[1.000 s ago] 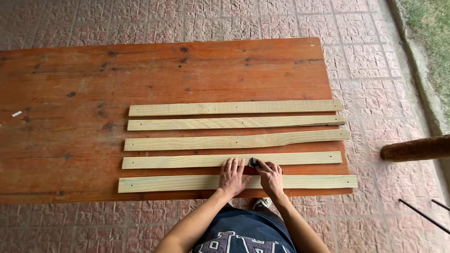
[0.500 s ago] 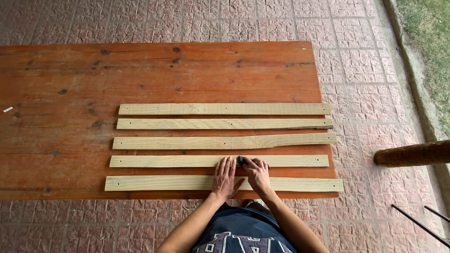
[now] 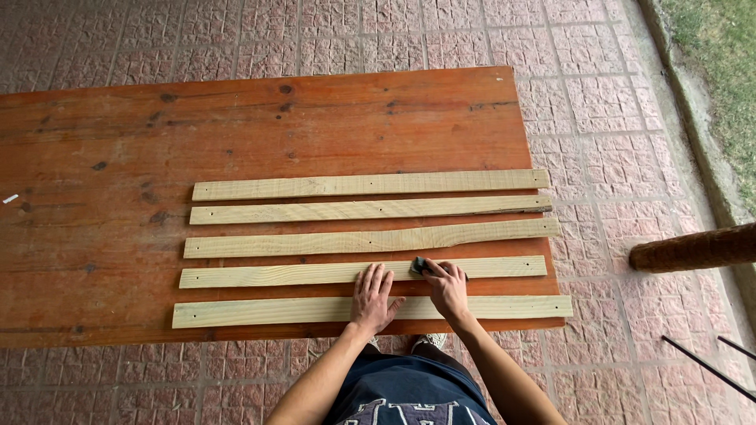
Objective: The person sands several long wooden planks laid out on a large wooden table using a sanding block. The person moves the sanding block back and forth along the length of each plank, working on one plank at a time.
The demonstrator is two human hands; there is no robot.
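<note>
Left hand [image 3: 372, 297] lay flat, holding nothing, pinning the second-nearest slat [image 3: 299, 274] at 6 o'clock on the table [image 3: 236, 126], while the right hand [image 3: 447, 290] gripped a small dark sanding pad [image 3: 421, 266] on it; unclamped, the slat likely could skid.

We see 5 wooden slats [image 3: 370, 241] lying in parallel rows on the right half of the wooden table [image 3: 118, 157], with narrow strips of bare table between them (too tight for a flat hand). The left hand [image 3: 372, 297] lies across the 2 nearest slats and the right hand [image 3: 446, 285] covers the 4th slat, so these block the middle of the near edge. The far part and the left part of the table give wide open room.
</note>
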